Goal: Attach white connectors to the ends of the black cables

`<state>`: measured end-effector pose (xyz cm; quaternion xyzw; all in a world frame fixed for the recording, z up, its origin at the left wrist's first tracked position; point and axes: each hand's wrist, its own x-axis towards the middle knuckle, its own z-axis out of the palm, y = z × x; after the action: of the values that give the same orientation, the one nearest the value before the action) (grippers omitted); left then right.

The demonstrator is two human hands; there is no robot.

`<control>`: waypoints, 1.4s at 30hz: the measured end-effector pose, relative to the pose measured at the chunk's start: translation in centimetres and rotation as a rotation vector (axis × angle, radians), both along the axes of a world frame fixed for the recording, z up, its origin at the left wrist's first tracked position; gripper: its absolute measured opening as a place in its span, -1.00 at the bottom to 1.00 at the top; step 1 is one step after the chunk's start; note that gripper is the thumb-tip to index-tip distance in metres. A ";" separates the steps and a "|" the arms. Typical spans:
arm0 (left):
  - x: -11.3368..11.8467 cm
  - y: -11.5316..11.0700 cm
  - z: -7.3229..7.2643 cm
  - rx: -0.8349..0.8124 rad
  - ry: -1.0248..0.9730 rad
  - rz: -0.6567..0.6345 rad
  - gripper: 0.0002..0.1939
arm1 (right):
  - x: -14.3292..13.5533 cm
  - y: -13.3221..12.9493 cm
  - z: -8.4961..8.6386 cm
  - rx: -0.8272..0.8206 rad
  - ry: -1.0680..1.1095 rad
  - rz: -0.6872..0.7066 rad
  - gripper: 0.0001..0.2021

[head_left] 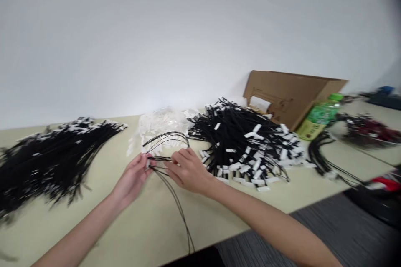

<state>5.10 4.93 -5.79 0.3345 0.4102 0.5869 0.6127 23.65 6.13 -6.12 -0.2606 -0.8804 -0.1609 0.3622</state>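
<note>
Several thin black wires [175, 194] run between my hands, some looping up and others hanging toward the table's front edge. My left hand [135, 175] is closed in a pinch on a small white connector [148, 162] where the wires meet. Just to its right, my right hand [186, 169] has its fingers closed around the wires; the fingertips are partly hidden. Behind the hands lies a clear plastic bag [166, 121] with small white pieces in and around it. The picture is slightly blurred.
A large pile of black cables with white ends [238, 142] lies to the right, another black bundle [53, 158] to the left. A cardboard box [288, 91] and a green-capped bottle [319, 117] stand behind on the right. Red and dark parts [369, 129] lie beyond.
</note>
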 end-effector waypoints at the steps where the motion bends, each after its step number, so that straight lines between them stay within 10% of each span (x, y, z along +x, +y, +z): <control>1: 0.0 0.0 0.1 -0.007 0.005 0.012 -0.81 | 0.0 0.1 0.0 -0.018 0.005 -0.026 -0.77; 18: 0.2 -0.1 0.3 -0.053 0.062 0.036 -0.89 | 1.2 2.3 -0.5 0.055 0.204 -0.162 -0.81; 35: 0.1 -0.7 0.0 0.006 -0.102 0.036 -0.86 | 0.9 0.3 -0.6 0.303 0.287 0.141 -0.78; 42: 0.2 -0.9 0.2 0.027 -0.147 0.000 -0.85 | 0.3 0.4 -1.5 0.077 0.218 0.190 -0.86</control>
<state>5.34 4.00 -5.59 0.2986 0.3561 0.6155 0.6366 23.99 6.50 -7.58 -0.1781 -0.8497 -0.1301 0.4789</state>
